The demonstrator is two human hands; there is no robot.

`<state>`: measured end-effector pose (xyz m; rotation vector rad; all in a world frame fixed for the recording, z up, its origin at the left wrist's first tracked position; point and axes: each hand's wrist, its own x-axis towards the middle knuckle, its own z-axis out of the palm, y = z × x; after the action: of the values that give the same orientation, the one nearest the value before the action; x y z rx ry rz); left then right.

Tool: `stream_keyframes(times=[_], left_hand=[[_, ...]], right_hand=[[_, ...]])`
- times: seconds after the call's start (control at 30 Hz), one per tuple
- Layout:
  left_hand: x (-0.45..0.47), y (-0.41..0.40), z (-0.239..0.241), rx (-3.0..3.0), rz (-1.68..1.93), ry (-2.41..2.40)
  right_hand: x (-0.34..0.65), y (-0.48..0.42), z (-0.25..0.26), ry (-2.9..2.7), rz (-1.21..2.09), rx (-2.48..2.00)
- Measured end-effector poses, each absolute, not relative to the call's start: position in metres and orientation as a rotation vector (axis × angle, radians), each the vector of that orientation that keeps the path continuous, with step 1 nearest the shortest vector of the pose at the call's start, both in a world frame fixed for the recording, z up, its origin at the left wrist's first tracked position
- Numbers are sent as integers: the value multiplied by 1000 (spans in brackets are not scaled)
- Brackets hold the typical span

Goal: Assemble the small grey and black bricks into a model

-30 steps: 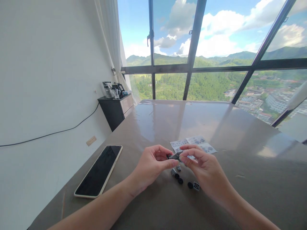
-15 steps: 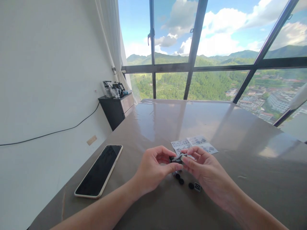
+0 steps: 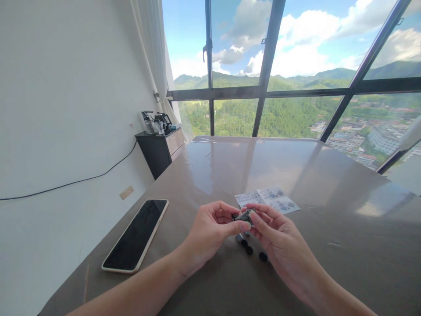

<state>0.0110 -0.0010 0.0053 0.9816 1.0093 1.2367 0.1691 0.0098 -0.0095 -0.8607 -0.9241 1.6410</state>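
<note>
My left hand (image 3: 210, 230) and my right hand (image 3: 279, 241) meet above the brown table (image 3: 329, 245), both pinching one small grey and black toy-brick piece (image 3: 244, 216) between thumbs and fingertips. Just below it, several tiny loose parts (image 3: 250, 249), dark round ones and a grey one, lie on the table. A printed instruction leaflet (image 3: 268, 198) lies flat just beyond my hands.
A phone (image 3: 136, 233) with a dark screen lies near the table's left edge. A black cabinet (image 3: 158, 149) with a kettle and glassware stands at the wall by the window. A cable runs along the white wall.
The hands have shifted slightly and drawn closer over the small piece. The right hand now covers the square grey part seen earlier on the table.
</note>
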Motion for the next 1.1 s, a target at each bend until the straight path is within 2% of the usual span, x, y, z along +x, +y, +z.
stream_keyframes(times=[0.3, 0.67, 1.1], left_hand=[[14, -3, 7, 944, 1251, 1009], [15, -2, 6, 950, 1253, 945], [14, -2, 4, 890, 1249, 912]], right_hand=[[169, 8, -13, -999, 1603, -829], [166, 8, -16, -1216, 1316, -832], [167, 6, -12, -1232, 1296, -922]])
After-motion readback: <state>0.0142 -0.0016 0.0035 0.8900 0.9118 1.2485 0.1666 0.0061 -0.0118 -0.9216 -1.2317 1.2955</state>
